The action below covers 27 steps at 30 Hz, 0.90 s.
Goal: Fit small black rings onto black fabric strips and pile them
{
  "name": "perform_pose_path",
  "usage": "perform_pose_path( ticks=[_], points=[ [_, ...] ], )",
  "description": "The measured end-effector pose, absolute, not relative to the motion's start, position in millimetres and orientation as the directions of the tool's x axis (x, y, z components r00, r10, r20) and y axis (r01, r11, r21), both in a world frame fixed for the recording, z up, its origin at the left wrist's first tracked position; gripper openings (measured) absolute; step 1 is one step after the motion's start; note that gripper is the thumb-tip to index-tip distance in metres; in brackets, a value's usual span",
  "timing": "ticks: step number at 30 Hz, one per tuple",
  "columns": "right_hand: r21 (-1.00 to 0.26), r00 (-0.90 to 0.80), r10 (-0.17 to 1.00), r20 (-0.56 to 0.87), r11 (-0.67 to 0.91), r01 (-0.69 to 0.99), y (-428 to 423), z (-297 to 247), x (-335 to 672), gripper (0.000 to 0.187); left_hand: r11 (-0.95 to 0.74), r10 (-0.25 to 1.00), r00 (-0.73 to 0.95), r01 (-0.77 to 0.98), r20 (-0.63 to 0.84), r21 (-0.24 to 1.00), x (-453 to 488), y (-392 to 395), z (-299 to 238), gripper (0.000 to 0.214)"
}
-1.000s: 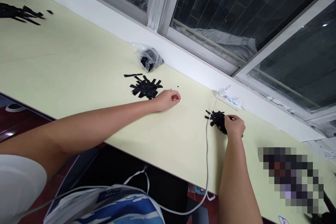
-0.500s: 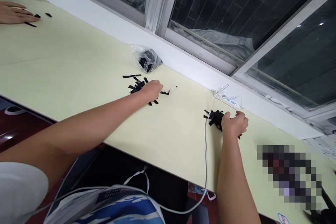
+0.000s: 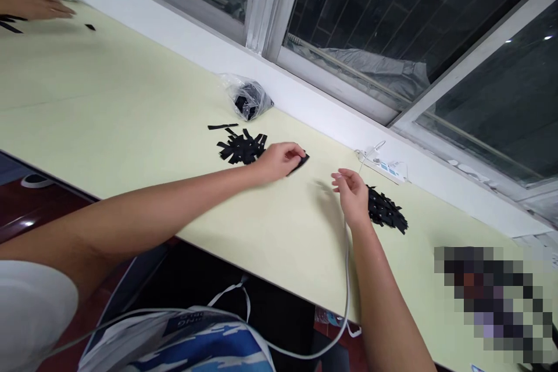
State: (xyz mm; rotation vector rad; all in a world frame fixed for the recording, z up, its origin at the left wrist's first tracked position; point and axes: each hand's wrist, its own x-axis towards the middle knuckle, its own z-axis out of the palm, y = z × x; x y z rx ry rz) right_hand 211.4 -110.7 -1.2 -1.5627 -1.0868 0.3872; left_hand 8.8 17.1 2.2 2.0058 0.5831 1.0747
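Note:
My left hand (image 3: 283,161) pinches a short black strip (image 3: 299,164) just above the pale yellow table (image 3: 270,209). Behind its wrist lies a loose heap of black strips (image 3: 240,147), with one longer strip (image 3: 222,126) apart from it on the far side. My right hand (image 3: 352,192) is raised over the table with its fingers apart and nothing visible in them. To its right sits a second, denser pile of black strips (image 3: 387,210). A clear plastic bag (image 3: 253,102) with black pieces inside stands against the white ledge.
A white power strip (image 3: 386,168) lies along the ledge. Its white cable (image 3: 347,267) runs across the table and over the front edge by my right forearm. At the far left, another person's hand (image 3: 35,0) rests near black strips (image 3: 11,24). A pixelated dark object occupies the right.
My left hand has moved right from the left heap, carrying a strip. My right hand has come off the right pile and shifted left. The other person's hand has moved too.

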Motion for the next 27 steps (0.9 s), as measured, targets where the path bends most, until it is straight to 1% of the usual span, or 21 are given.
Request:
perform_pose_path(
  ticks=[1, 3, 4, 6, 8, 11, 16, 19, 21, 22, 24, 25, 27],
  points=[
    [-0.948, 0.434, 0.873, 0.22, 0.087, 0.307, -110, -1, 203, 0.042, -0.513, 0.708, 0.538, -0.053, 0.457, 0.857, 14, 10, 0, 0.018],
    [-0.989, 0.274, 0.956, 0.101, 0.066, 0.134, -109, -2, 187, 0.045, -0.391, 0.72, 0.569, -0.14, 0.397, 0.91, 22, 1, -5, 0.016],
    [-0.995, 0.223, 0.973, 0.059, 0.041, 0.087, -108, -4, 180, 0.047, -0.352, 0.726, 0.578, -0.153, 0.372, 0.923, 24, -2, -7, 0.015],
    [-0.999, 0.189, 0.982, 0.001, -0.005, 0.035, -106, -7, 172, 0.047, -0.313, 0.734, 0.588, -0.153, 0.341, 0.937, 24, -3, -10, 0.014],
    [-0.999, 0.204, 0.978, -0.036, -0.035, -0.004, -104, -12, 169, 0.047, -0.305, 0.735, 0.592, -0.148, 0.332, 0.941, 22, -1, -11, 0.013],
    [-0.998, 0.281, 0.958, -0.05, -0.04, -0.042, -101, -16, 170, 0.046, -0.296, 0.736, 0.591, -0.156, 0.329, 0.942, 20, 1, -11, 0.013],
    [-0.999, 0.357, 0.933, -0.04, -0.031, -0.032, -102, -13, 177, 0.042, -0.212, 0.773, 0.57, -0.18, 0.277, 0.961, 20, 4, -10, 0.015],
    [-0.999, 0.383, 0.923, -0.046, -0.036, -0.033, -103, -12, 182, 0.04, -0.182, 0.803, 0.548, -0.153, 0.236, 0.971, 21, 10, -10, 0.012],
    [-0.998, 0.391, 0.919, -0.051, -0.033, -0.051, -103, -11, 184, 0.038, -0.215, 0.802, 0.544, -0.124, 0.247, 0.969, 20, 14, -12, 0.012],
    [-0.997, 0.392, 0.918, -0.055, -0.032, -0.065, -103, -11, 185, 0.038, -0.263, 0.797, 0.536, -0.107, 0.278, 0.959, 20, 16, -13, 0.013],
    [-0.994, 0.389, 0.918, -0.074, -0.037, -0.102, -103, -11, 186, 0.037, -0.435, 0.764, 0.508, -0.05, 0.398, 0.899, 17, 20, -14, 0.017],
    [-0.991, 0.383, 0.92, -0.088, -0.043, -0.124, -103, -10, 186, 0.036, -0.547, 0.724, 0.498, -0.009, 0.478, 0.837, 16, 22, -14, 0.019],
    [-0.984, 0.356, 0.927, -0.115, -0.058, -0.166, -104, -7, 187, 0.036, -0.754, 0.592, 0.51, 0.077, 0.624, 0.652, 11, 26, -12, 0.023]
  ],
)
